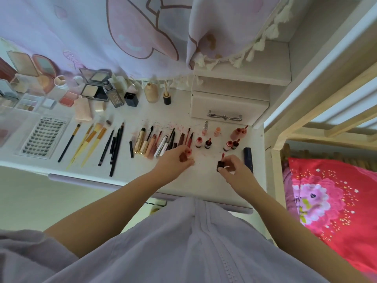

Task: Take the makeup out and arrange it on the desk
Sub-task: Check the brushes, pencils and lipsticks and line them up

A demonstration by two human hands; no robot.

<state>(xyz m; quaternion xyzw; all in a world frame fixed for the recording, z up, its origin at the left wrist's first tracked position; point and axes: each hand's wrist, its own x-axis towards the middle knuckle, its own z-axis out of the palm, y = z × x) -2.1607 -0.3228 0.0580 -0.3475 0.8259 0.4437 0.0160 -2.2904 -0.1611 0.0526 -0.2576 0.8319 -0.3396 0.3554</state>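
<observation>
The left hand [179,160] holds a small lip-tint bottle [183,157] with its fingers curled around it, low over the tabletop [204,180] and just beside the near end of the row of lip products [163,142]. The bottle looks open at the top, where a red mouth shows. The right hand [232,167] pinches the dark cap [220,165] with its fingers, and the pink-tipped applicator wand [223,155] stands up from it. The two parts are apart, so I judge that the bottle is open at this moment.

The main risk is a spill. If the left hand tilts the open bottle, colour can run onto the white tabletop, which already carries red smears [173,125] near the row. The wet wand could also touch the fingers or the surface and leave a mark.

The second risk is a knock. The small upright bottles [203,142] stand close behind the left hand, and more small bottles [231,145] stand just behind the right hand. A careless move forward could push them over like dominoes, because they are narrow and probably light.

The dark blue tube [248,158] lies just beside the right hand, near the tabletop's right edge; a sideways push from the wrist may roll it off.

Further left, the brushes [91,139] and the lash tray [42,137] are well apart and seem safe.
</observation>
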